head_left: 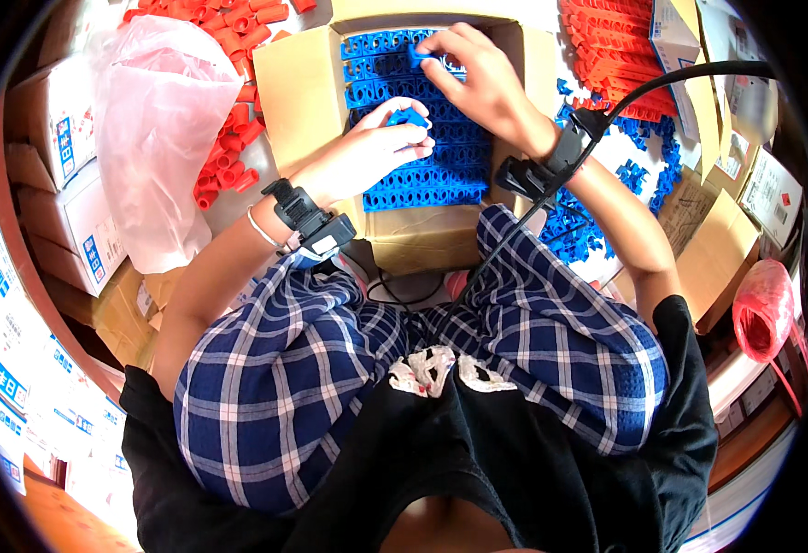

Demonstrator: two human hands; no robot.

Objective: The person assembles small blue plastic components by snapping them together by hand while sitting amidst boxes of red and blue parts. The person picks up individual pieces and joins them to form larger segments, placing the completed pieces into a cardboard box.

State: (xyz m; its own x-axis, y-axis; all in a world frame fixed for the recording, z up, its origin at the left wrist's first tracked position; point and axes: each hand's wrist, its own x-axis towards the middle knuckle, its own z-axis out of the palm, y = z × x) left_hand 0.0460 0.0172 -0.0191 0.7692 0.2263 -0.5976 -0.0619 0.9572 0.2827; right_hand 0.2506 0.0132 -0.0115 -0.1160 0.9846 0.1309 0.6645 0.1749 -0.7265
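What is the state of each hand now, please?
Left hand: partly curled, holding a small blue piece.
Right hand: closed, pinching another blue piece between thumb and fingers.

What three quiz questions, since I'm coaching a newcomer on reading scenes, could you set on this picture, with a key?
1. What does the left hand hold?
A. a red tube
B. a blue piece
C. a pair of scissors

2. True or false: a pale plastic bag lies to the left of the open carton.

3. Which hand reaches nearer to the carton's far side?

Key:
1. B
2. True
3. The right hand
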